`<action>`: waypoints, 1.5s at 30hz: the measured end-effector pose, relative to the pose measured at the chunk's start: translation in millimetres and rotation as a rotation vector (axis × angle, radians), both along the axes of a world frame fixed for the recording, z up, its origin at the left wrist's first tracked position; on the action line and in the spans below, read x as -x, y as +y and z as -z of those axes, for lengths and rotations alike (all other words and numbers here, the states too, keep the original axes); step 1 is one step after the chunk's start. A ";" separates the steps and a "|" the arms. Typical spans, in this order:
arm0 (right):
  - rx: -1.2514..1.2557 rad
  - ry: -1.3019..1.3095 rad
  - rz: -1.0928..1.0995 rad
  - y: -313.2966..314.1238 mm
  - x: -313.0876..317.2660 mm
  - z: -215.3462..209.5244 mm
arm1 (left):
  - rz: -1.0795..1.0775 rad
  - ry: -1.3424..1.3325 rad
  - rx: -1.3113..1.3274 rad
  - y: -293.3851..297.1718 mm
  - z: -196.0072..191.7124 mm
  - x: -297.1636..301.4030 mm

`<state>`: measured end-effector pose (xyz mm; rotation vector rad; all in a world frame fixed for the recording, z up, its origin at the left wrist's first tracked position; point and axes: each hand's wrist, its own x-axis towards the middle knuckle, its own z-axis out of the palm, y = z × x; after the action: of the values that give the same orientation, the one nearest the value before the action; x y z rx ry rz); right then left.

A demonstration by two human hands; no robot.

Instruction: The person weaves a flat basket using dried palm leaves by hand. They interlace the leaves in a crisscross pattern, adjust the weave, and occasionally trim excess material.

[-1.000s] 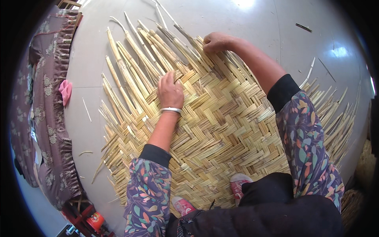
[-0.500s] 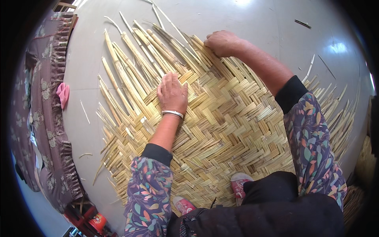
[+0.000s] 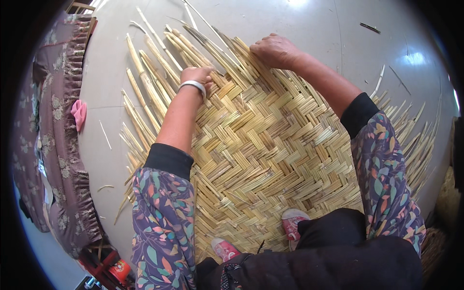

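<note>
A mat woven from split reed strips lies on the floor, and my feet in pink shoes stand on its near part. Loose strip ends fan out along its far left edge. My left hand, with a white bangle at the wrist, is closed around reed strips at the far edge of the weave; its fingertips are partly hidden. Farther right, my right hand grips the ends of a bundle of reed strips, lifted a little from the floor.
To the left hangs a brown flowered cloth with a ruffled edge, a pink cloth beside it. Scraps of reed and a short dark stick lie on the grey floor. A red object stands at the lower left.
My left hand has moved forward and left from lying flat on the weave, and its fingers have closed on strips. My right hand has shifted only slightly, keeping its grip.
</note>
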<state>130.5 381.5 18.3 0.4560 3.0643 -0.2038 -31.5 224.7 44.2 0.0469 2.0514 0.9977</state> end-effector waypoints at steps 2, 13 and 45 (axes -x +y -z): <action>-0.011 0.077 -0.020 7.1 0.7 2.3 | 0.013 -0.057 -0.121 -5.8 6.3 10.9; -0.097 0.069 -0.032 6.4 9.5 -13.2 | 0.375 0.029 -0.072 -12.6 -10.9 18.0; 0.714 -0.232 0.226 42.2 19.7 2.3 | 0.168 0.372 -0.367 -34.5 49.1 -15.1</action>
<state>110.8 423.7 16.0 0.6965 2.4711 -1.1051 -16.4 190.2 -4.9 0.6276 2.1165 1.3200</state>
